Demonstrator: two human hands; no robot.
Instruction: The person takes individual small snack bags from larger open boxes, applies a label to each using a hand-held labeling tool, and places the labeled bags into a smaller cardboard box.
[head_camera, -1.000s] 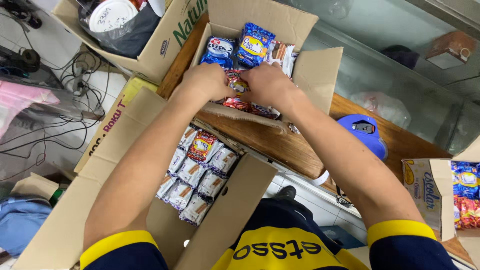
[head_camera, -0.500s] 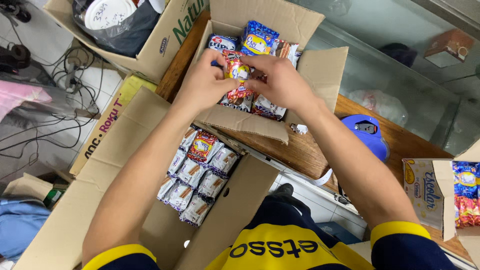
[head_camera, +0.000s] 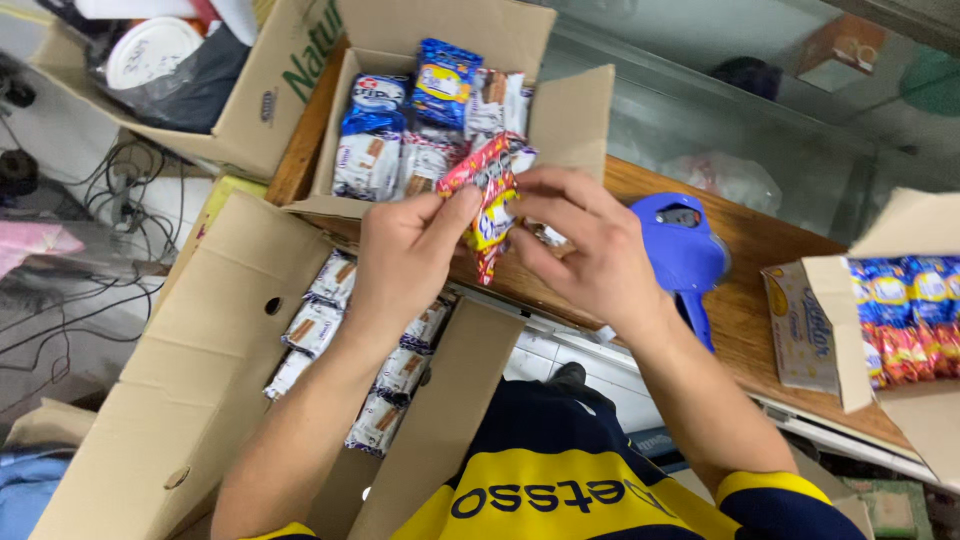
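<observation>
Over the wooden counter: you hold 1 small red and yellow foil snack packet (head_camera: 487, 203) between both hands, just above the counter's near edge.
Left hand (head_camera: 408, 255): thumb and fingers pinch the packet's left edge, narrow grip, wrist over the lower box.
Right hand (head_camera: 590, 245): fingers curl around the packet's right side, closed on it.
Packet position: upright, slightly tilted, in front of the open brown cardboard box on the counter (head_camera: 575, 105), not inside it.
Box on counter: holds blue and white snack packets (head_camera: 400, 125) standing in rows.
Lower box: large open cardboard carton (head_camera: 200, 340) below the counter, with white wafer packets (head_camera: 345, 335) lying stacked along its middle.
Right of your hands: blue plastic price-label gun (head_camera: 685, 250) lying on the brown wooden counter (head_camera: 750, 290), near your right wrist.
Far right: another cardboard box (head_camera: 905, 245) with blue and red packets (head_camera: 905, 315) standing inside.
Top left: cardboard box with black bag and white lid (head_camera: 165, 55).
</observation>
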